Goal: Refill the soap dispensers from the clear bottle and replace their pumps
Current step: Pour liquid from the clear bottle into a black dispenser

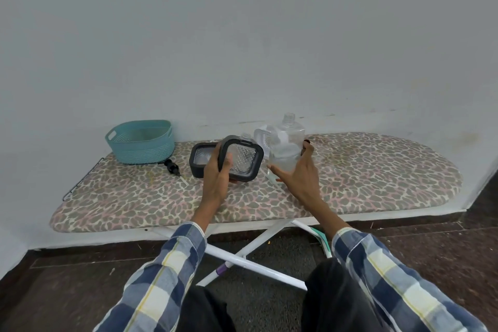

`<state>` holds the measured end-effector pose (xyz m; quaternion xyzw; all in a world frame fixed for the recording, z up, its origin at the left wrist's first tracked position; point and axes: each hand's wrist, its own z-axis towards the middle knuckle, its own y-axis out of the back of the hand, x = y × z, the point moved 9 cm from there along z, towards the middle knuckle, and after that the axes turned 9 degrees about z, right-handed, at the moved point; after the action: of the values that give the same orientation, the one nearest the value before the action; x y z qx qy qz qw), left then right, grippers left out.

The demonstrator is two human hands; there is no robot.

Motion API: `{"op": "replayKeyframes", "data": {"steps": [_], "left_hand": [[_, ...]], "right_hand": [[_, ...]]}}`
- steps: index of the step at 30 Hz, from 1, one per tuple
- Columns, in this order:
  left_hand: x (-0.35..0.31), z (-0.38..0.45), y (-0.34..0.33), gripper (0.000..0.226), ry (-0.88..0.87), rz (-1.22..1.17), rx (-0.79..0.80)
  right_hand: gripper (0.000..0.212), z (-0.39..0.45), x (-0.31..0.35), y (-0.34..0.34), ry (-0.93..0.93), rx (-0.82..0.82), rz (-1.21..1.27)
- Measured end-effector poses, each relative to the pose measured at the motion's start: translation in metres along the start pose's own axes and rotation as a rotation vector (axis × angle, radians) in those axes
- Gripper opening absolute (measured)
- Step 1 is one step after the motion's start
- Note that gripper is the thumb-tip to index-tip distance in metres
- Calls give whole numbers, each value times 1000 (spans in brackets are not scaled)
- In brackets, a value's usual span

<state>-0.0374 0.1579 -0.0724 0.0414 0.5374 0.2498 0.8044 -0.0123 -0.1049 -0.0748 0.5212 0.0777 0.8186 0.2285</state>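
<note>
My left hand [215,174] grips a soap dispenser [242,162] with a dark grey frame and ribbed clear panel, tilted above the ironing board [377,170]; its small open neck points away from me. A second grey dispenser [198,160] sits on the board just left of it. My right hand [299,175] wraps around the lower part of the upright clear bottle [288,140], thumb on its left side and fingers on its right. The bottle's threaded neck is uncapped and some clear liquid shows in its lower half. A black pump [172,166] lies on the board near the basket.
A teal plastic basket [140,141] stands at the board's back left. A clear handled jug [262,137] sits behind the bottle against the white wall. The board's white crossed legs [250,248] stand on dark floor in front of my knees.
</note>
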Motion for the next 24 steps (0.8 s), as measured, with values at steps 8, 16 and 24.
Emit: {"op": "replayKeyframes", "data": {"steps": [8, 16, 24], "left_hand": [[19, 5, -16, 54, 69, 3, 96], [26, 0, -18, 58, 71, 65, 114], [16, -5, -11, 56, 18, 125, 50]], "right_hand": [[97, 5, 0, 3, 147, -38, 79], [93, 2, 4, 4, 232, -87, -165], [93, -2, 7, 9, 257, -172, -322]]}}
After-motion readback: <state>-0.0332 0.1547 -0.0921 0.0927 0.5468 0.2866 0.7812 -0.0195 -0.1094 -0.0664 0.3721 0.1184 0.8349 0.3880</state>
